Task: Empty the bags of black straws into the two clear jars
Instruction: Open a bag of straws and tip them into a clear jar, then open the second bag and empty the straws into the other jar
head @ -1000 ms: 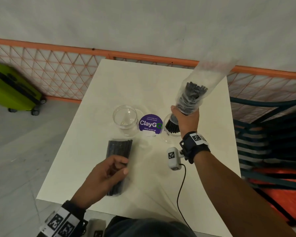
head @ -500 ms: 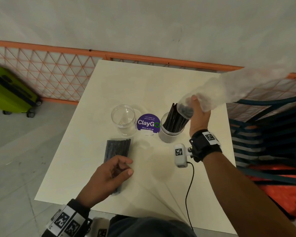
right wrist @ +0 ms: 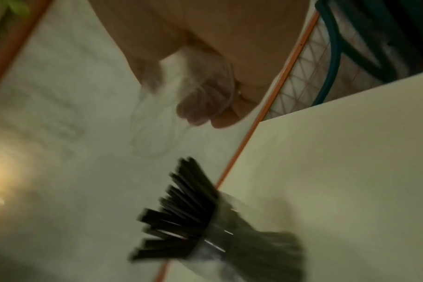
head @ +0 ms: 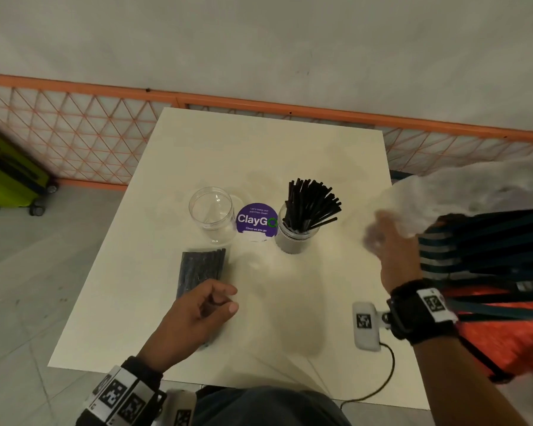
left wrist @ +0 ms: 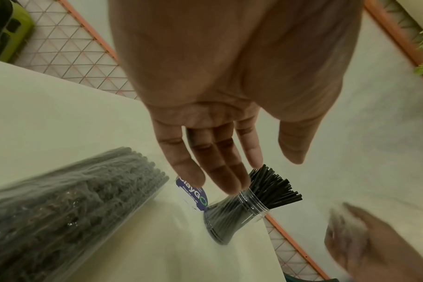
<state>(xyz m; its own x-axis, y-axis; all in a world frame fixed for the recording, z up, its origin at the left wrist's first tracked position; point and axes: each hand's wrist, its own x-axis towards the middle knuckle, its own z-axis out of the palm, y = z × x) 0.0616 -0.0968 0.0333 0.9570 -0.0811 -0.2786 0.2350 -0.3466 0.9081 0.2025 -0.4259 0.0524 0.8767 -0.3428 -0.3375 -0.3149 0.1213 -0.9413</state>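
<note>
Head view: white desk [head: 197,155] carrying two clear jars side by side with a purple round ClayGo sticker [head: 257,222] between them. Left jar [head: 211,212] upright, nothing inside. Right jar [head: 297,238] upright, packed with black straws [head: 311,202] fanning out above its rim. Full bag of straws [head: 201,269] lying flat on the desk in front of the left jar, near end under the left hand [head: 197,315]. Left hand over that near end, fingers loosely bent in this view; contact with the bag not discernible. Left wrist view: same hand [left wrist: 213,118] seen from the palm, fingers straight and spread apart, gripping nothing; full bag [left wrist: 68,206] close to the lens at lower left, filled jar [left wrist: 232,217] beyond the fingertips. Right hand [head: 391,250] raised at the desk's right edge, blurred, clutching a limp clear bag [head: 462,195] that trails off to the right; no straws visible inside it. Right wrist view: fingers [right wrist: 200,99] curled round crumpled clear plastic [right wrist: 155,129], confirming the grip; filled jar [right wrist: 249,248] and straw tips below, blurred. Left jar and sticker lost from the right wrist view. Seen only from the head: orange lattice fence [head: 83,136] behind the desk, green suitcase [head: 10,176] on the floor at far left.
</note>
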